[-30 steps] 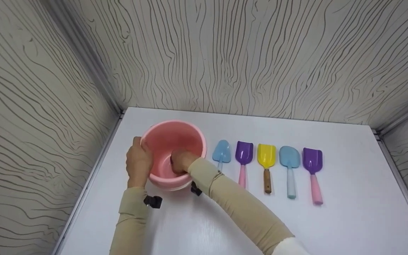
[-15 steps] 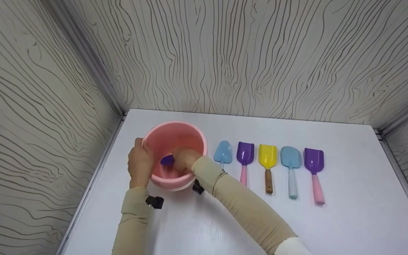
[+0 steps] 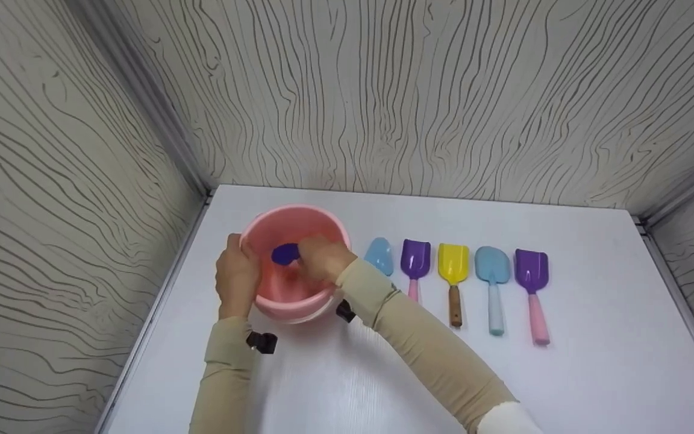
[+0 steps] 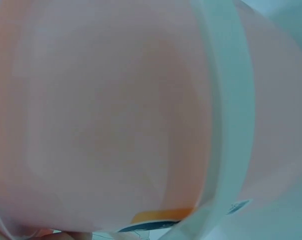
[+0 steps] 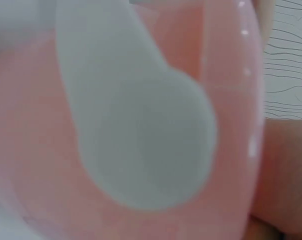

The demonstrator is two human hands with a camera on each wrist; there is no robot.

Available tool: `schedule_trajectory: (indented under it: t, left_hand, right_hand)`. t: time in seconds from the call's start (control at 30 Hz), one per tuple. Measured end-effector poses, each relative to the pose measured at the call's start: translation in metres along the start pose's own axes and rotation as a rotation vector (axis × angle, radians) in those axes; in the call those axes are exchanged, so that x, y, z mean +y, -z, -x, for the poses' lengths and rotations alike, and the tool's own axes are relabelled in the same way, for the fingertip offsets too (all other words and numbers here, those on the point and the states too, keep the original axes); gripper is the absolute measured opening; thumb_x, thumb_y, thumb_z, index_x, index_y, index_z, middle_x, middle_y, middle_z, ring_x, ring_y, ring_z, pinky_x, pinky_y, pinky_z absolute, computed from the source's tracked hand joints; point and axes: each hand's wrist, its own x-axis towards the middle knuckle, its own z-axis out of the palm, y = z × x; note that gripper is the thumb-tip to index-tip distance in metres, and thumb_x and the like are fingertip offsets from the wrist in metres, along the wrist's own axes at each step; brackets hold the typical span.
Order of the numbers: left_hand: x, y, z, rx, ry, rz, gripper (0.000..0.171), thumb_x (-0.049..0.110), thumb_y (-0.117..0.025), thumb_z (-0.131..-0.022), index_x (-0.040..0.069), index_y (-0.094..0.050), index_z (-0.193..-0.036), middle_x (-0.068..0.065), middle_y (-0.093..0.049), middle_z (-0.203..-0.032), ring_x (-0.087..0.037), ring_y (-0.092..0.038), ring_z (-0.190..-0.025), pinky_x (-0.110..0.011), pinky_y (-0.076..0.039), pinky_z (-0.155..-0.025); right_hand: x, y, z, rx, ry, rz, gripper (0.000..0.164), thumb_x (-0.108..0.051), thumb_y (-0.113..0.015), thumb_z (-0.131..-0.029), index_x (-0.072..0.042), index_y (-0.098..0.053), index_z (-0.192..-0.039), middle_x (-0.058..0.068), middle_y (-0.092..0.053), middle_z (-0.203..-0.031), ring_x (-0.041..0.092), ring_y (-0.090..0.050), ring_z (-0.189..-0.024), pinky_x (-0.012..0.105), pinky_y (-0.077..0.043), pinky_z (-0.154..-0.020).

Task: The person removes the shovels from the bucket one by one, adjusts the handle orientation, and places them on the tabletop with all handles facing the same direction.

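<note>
A pink bucket stands at the left of the white table. My left hand grips its left rim, thumb over the inside and fingers outside. Inside the bucket, my right hand holds a dark purple toy shovel; only its rounded end shows past the fingers. The left wrist view is filled by the bucket's pink wall, crossed by its pale handle. In the right wrist view, the handle's round pale end lies against the pink side.
Right of the bucket lies a row of toy shovels: a blue one partly behind the right sleeve, a purple one, a yellow one, a light blue one and another purple one. Wood-patterned walls enclose the table.
My right hand has risen from deep in the bucket toward its right rim, and the purple shovel has come into view with it. The left hand keeps its grip on the rim.
</note>
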Motion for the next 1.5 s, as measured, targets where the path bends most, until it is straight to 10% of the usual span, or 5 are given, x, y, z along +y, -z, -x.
schedule_trajectory:
  t: [0.5,1.0,1.5]
  left_hand:
    - [-0.003,0.000,-0.002,0.008,-0.014,-0.005,0.032,0.028,-0.038,-0.116,0.005,-0.056,-0.127,-0.030,-0.070,-0.120,-0.052,-0.069,-0.111,-0.067,-0.054,-0.083]
    - [-0.001,0.002,-0.002,-0.045,0.027,0.017,0.039,0.029,-0.033,-0.117,0.003,-0.053,-0.137,-0.028,-0.069,-0.123,-0.042,-0.071,-0.101,-0.056,-0.057,-0.077]
    - [-0.002,0.003,-0.002,-0.049,0.019,-0.002,0.040,0.029,-0.033,-0.117,0.004,-0.051,-0.142,-0.026,-0.069,-0.123,-0.037,-0.070,-0.093,-0.048,-0.054,-0.068]
  right_hand:
    - [0.005,0.026,0.021,0.150,0.039,0.085,0.026,-0.019,-0.058,-0.107,-0.012,-0.067,-0.084,0.003,-0.066,-0.086,0.020,-0.059,-0.074,0.046,-0.058,-0.071]
    - [0.043,0.021,0.049,0.319,0.096,-0.114,0.027,-0.020,-0.060,-0.109,-0.002,-0.069,-0.128,0.009,-0.075,-0.107,0.015,-0.064,-0.079,0.030,-0.053,-0.067]
    - [0.099,0.015,0.086,0.450,0.064,-0.263,0.022,-0.023,-0.064,-0.109,-0.003,-0.066,-0.118,0.003,-0.061,-0.082,0.014,-0.058,-0.065,0.025,-0.049,-0.057]
